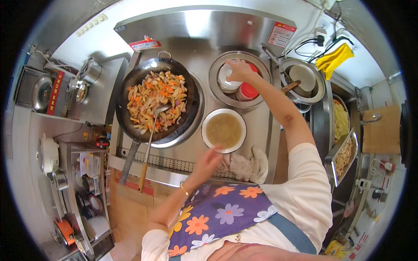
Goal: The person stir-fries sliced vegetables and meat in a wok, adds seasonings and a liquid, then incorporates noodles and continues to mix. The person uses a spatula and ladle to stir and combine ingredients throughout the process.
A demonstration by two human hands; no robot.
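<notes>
My right hand [241, 71] reaches into a round steel basin [214, 85], thumb and fingers spread over a whitish jar [228, 79]. Whether the fingers grip the jar is unclear. Beside it in the basin stands a jar with a red lid [249, 90], and more red shows under my hand. My left hand [209, 161], slightly blurred, is at the near rim of a white bowl [223, 130] of cloudy brownish liquid. Left of the bowl, a black wok [122, 114] holds sliced vegetables [156, 101]. A wooden-handled metal ladle [151, 140] rests in it.
A crumpled whitish cloth [251, 166] lies at the steel cooktop's front edge. Right of the basin, a steel pot [321, 89] holds a strainer and ladle. A tray of shredded food [344, 158] stands farther right. The wok's handle [130, 161] overhangs the front edge.
</notes>
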